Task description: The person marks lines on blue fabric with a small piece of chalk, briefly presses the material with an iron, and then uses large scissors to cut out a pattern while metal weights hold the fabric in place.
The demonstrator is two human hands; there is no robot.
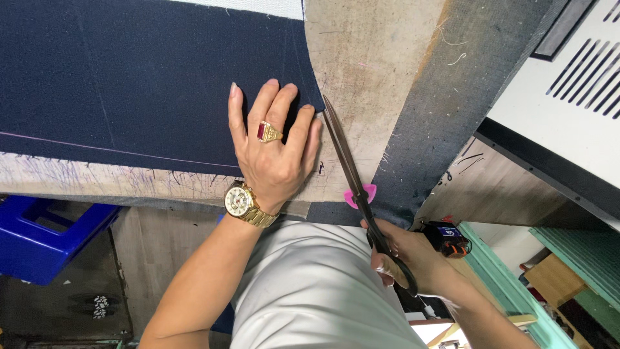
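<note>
step: cutting in progress, by the look of it. Scissors [352, 169] laid along the right edge of the navy cloth [129, 84], blades near closed, tip near the cloth's corner at upper centre of frame.
left hand: left hand [274, 145] flat, fingers spread, pressing the cloth down just beside the blades; grasps nothing. Gold ring with red stone and gold watch [240, 201] on it.
right hand: right hand [400, 255] clenched through the scissor handles, lower centre-right of frame, off the table edge.
cloth: fills upper left of frame, lies flat on the worn cutting table [368, 58]. Pale chalk lines run across it. White strip along its top edge.
next move (judgement): blades need to follow the cloth edge; holding hand must stay clear of the blade line and keep the fabric from creeping.
risk (judgement): fingertips sit very close to the blade.
chalk: pink tailor's chalk [360, 194] on the table, partly under the scissors, centre frame.
containers: blue plastic crate [45, 236] on the floor, lower left; what shows of it looks empty, most is cut off by the frame.
other: grey felt strip [452, 97] runs diagonally at right; white vented panel [568, 97] upper right; small black and orange device [449, 238] near the right wrist, kind unclear.
</note>
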